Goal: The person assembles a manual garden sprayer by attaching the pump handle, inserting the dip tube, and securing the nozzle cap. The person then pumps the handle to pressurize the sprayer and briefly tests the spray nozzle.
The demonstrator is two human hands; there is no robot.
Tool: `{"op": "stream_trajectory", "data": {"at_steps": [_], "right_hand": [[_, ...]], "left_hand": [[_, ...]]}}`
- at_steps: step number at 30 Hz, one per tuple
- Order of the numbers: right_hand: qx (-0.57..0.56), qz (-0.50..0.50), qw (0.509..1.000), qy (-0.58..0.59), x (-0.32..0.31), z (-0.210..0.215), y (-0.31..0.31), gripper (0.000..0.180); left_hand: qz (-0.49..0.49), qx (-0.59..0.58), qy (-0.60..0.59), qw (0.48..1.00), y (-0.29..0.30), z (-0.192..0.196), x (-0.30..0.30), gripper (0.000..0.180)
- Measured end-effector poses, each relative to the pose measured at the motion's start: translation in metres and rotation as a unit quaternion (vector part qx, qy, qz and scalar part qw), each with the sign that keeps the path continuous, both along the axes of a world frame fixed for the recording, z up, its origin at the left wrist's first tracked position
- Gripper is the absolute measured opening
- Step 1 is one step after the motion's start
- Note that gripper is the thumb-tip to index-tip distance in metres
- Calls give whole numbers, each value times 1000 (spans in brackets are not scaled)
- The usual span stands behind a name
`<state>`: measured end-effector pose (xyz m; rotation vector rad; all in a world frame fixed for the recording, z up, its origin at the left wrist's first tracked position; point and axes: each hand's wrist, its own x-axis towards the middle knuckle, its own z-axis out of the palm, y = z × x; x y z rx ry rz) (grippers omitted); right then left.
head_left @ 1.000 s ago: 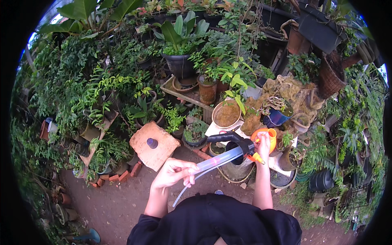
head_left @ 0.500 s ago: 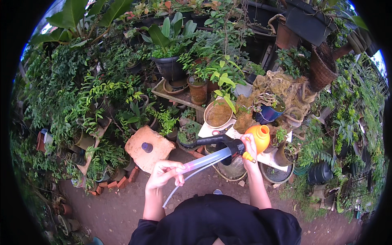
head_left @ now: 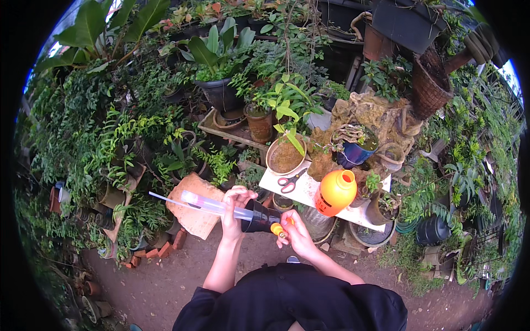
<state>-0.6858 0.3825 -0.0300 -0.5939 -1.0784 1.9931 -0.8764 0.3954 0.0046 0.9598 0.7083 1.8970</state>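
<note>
Orange bottle, open-mouthed, stands on white board, scissors to its left. Pump head is left of bottle, nearer you: your left hand grips its clear tube, right hand pinches its orange fittings. Step looks like handling the pump apart; next calls for steady grip. Potted plants beyond bottle, dirt ground your side.

Clear tube partly covered by left fingers, shoe mostly hidden, dark shirt cut off below
</note>
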Motion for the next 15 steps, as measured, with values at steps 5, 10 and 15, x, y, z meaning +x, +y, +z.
{"op": "stream_trajectory", "data": {"at_steps": [5, 10, 15], "right_hand": [[49, 5, 998, -33, 17, 10, 8, 13], [151, -61, 977, -138, 32, 19, 13, 28], [234, -113, 952, -165, 72, 26, 31, 29]], "left_hand": [[-58, -74, -185, 978, 12, -14, 6, 42], [-56, -269, -364, 890, 34, -23, 14, 42], [-15, -281, -444, 851, 41, -35, 20, 22]]}}
